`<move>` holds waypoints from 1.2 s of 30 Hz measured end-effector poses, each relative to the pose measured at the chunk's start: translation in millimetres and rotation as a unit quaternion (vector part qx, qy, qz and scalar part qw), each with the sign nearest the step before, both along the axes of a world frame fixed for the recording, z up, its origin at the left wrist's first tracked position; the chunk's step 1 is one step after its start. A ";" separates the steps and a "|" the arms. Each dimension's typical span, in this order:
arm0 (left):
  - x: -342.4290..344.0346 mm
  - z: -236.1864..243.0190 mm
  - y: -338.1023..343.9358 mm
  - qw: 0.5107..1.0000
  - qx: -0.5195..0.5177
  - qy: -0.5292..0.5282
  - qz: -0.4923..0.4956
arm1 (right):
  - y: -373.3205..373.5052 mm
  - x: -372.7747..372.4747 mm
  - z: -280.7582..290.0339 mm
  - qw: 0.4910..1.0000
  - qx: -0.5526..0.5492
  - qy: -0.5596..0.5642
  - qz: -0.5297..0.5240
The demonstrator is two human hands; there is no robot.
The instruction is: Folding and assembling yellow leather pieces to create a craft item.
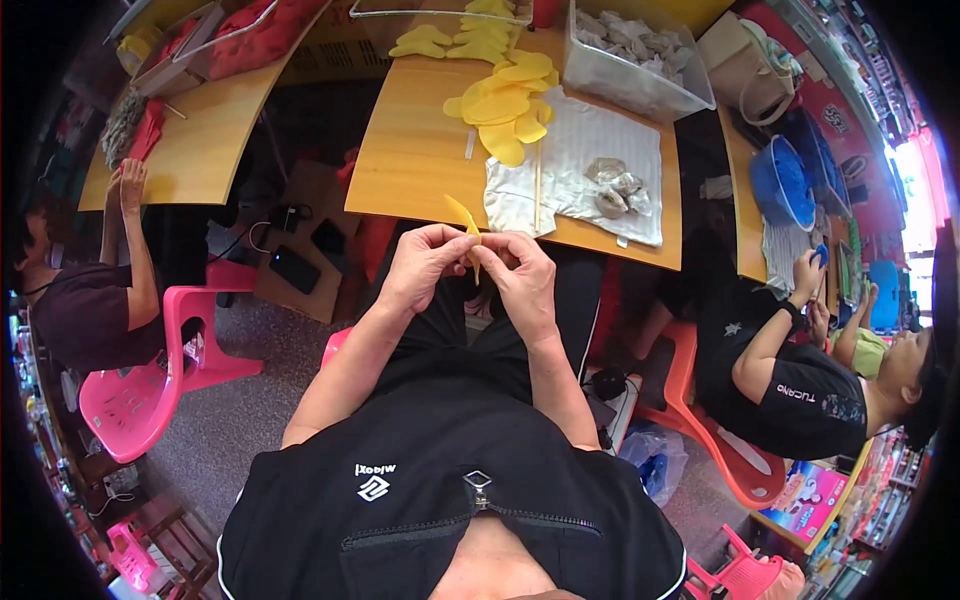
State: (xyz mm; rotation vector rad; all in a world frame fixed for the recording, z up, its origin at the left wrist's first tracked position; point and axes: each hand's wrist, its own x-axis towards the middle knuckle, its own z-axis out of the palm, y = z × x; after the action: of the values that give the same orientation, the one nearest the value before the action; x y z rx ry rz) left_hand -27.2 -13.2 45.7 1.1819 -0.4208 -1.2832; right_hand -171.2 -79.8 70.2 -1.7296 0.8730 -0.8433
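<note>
A thin yellow cut piece [462, 212] stands upright between my hands, just beyond the front edge of my wooden table [395, 150]. My left hand [426, 266] pinches it from the left, and my right hand [517, 278] grips it from the right, thumbs close together. Farther back lies a loose pile of similar yellow pieces [500, 105], with more flat ones [420, 42] behind. A folded white cloth [580, 130] carries a thin stick [537, 180] and a greyish clump [612, 188]. Whether the piece is being bent is hard to make out.
A clear bin [640, 85] of pale scraps sits at the back right. Co-workers sit at neighbouring tables, left [95, 300] and right [790, 370], with red fabric [147, 130] and blue basins [780, 180]. A cardboard sheet [305, 285] with phones lies low at the left.
</note>
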 end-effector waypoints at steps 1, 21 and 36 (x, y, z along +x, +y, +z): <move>-0.7 -0.9 0.1 1.000 -0.002 0.027 0.000 | 0.3 0.6 -1.1 0.999 0.045 -0.025 0.004; 3.8 -11.1 1.3 0.999 -0.022 -0.024 0.028 | -7.7 -3.5 -36.2 0.984 0.152 -0.095 -0.023; 10.4 -20.7 7.7 0.992 -0.096 0.070 -0.030 | -1.1 -1.8 -47.5 0.930 0.338 -0.109 0.097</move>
State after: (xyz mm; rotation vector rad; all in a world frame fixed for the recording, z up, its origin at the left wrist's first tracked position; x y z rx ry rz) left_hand -16.9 -5.5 25.1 0.9170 -0.4683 -1.3381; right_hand -173.0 -81.0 22.7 -1.0696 0.7143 -0.5011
